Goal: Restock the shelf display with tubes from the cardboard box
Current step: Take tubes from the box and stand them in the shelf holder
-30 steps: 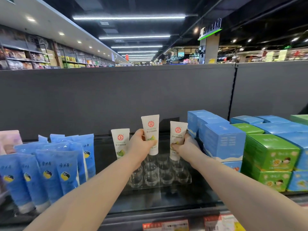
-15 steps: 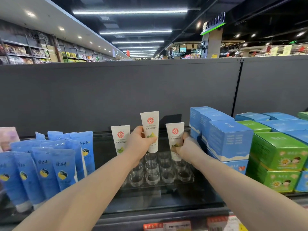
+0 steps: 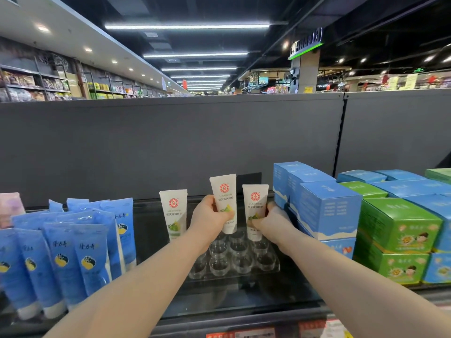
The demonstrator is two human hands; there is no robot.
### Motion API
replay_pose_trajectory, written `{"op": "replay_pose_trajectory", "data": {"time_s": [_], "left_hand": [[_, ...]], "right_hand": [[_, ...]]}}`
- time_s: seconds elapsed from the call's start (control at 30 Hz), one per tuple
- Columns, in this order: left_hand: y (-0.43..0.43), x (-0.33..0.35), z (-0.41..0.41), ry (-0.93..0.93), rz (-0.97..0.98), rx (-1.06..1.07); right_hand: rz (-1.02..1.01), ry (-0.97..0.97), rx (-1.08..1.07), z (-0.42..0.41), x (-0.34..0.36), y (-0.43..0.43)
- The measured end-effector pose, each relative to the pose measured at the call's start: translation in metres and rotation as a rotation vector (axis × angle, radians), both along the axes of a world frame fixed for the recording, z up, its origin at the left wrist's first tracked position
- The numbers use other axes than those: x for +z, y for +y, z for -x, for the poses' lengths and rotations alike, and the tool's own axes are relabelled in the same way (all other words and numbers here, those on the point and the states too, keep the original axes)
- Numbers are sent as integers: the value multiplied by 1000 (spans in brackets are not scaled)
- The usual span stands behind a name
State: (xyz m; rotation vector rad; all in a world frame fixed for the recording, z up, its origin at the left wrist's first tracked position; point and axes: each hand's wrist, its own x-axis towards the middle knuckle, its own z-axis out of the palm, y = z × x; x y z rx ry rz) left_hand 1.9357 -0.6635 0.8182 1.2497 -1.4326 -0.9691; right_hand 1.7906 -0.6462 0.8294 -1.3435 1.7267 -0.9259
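Head view, looking down over both forearms at a dark glass shelf (image 3: 244, 298) backed by a grey panel (image 3: 170, 142). The left hand (image 3: 210, 215) is wrapped round a white tube (image 3: 223, 191), thumb across its front, holding it upright with the cap end down, just over the back row of a clear holder (image 3: 234, 263) made of round cups. The right hand (image 3: 272, 219) grasps a second white tube (image 3: 255, 198) just beside the first, also upright; its lower end sits at a rear cup, though whether it is fully seated I cannot tell. A third white tube (image 3: 173, 211) stands by itself to the left of the left hand, touched by neither hand. The holder's front cups show nothing in them. To the left of all this leans a cluster of blue tubes (image 3: 61, 252). To the right, close against the right hand, are stacked blue boxes (image 3: 327, 208), and beyond them green boxes (image 3: 400, 230).
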Motion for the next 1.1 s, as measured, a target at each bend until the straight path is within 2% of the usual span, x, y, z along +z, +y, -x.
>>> {"op": "replay_pose_trajectory", "data": {"time_s": [0.1,0.17,0.27,0.37,0.47,0.7,0.87,1.1], "left_hand": [[-2,-4,4,-66,9,-2],[-2,-5,6,-103,17,4],[-3,-3,8,-136,7,8],[-3,0,9,-155,-15,-3],[-4,-1,9,-170,-10,-17],[-2,-8,6,-231,-14,-61],[-2,-7,0,-315,1,-93],[-4,-4,-1,-406,39,-137]], "right_hand": [[90,-121,-27,1,0,3],[226,-135,-61,-1,2,2],[454,-1,-81,-5,10,-1],[559,225,14,-7,24,-5],[537,407,122,-9,33,-11],[429,453,148,-6,45,-20],[435,469,216,-5,52,-23],[369,696,316,-5,65,-27]]}}
